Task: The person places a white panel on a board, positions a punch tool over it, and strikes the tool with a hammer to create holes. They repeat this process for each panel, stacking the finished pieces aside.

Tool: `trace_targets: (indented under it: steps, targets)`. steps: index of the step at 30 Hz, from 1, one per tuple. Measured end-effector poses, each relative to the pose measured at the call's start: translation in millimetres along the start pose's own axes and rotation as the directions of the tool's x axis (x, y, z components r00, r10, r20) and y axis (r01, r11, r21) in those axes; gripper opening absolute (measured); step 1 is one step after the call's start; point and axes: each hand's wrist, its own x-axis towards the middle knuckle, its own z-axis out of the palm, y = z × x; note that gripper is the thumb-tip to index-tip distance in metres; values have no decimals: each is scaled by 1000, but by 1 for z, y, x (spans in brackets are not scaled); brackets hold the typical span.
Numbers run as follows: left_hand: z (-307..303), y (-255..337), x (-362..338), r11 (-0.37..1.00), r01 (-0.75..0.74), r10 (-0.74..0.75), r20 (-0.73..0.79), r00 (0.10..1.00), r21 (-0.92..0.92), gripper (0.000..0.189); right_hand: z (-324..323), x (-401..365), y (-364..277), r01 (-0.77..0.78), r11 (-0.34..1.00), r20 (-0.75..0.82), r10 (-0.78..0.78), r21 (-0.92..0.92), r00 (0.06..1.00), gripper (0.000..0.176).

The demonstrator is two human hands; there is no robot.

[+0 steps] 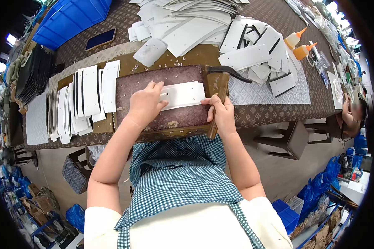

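Observation:
My left hand (147, 101) is closed, thumb and fingers around a short, pale, tube-like punch (164, 96). It rests over the left part of a small stack of white strips (185, 94) with dark dots near their ends. The strips lie on a thick, speckled reddish-brown block (158, 74). At the stack's right end, my right hand (221, 111) touches the corner with thumb and forefinger. Its other fingers curl round the wooden handle of a hammer (223, 85), whose dark curved head points right, away from the block.
Rows of white and black-edged strips (89, 91) stand left of the block. Piles of white pieces (187, 25) lie behind it. A phone (100, 39), a blue crate (70, 20) and orange-tipped glue bottles (301, 50) share the table. Brown stools (286, 139) stand below; another person (351, 112) is at right.

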Motion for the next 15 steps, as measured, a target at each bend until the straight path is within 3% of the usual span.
trace_targets:
  steps: [4,6,7,10,15]
  targets:
    - [-15,0,3,1000,8,-8,80,997,4,39,-14,4,1,51,999,-50,-52,-15,997,17]
    - [-22,-12,10,992,-42,55,113,992,-119,31,-24,4,4,53,998,-67,-54,-18,996,17]
    - [-26,-14,14,969,17,19,142,990,-247,24,-30,3,5,48,998,-81,-51,-29,995,17]
    - [-35,-18,40,679,144,47,237,970,-720,23,-36,3,13,46,998,-86,-49,-29,995,16]
    - [-57,82,129,307,25,67,47,997,-952,31,-31,8,14,53,998,-79,-55,-28,995,17]
